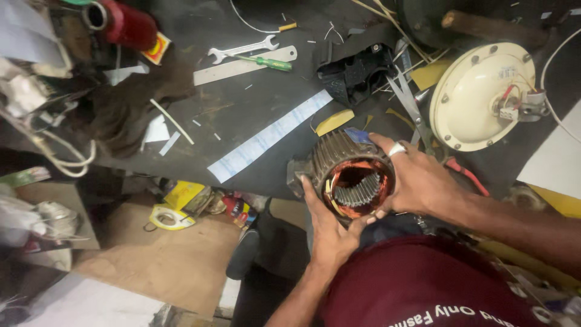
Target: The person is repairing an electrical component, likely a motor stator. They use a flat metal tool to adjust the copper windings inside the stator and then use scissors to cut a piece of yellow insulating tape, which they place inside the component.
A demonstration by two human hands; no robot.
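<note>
Both hands were wrapped around the ribbed grey metal motor stator with copper windings (354, 175), held at the near edge of the dark workbench (254, 109), bore facing up at the camera. Left hand (330, 233) cupped it from below, right hand (417, 178) clamped its far side. A long white paper strip with bluish print (269, 136) lay just left; a yellow tape roll (169, 217) sat below.

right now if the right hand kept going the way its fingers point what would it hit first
The right hand points left across the motor stator it holds, so it would likely meet the stator's copper windings first; depth is unclear.
</note>
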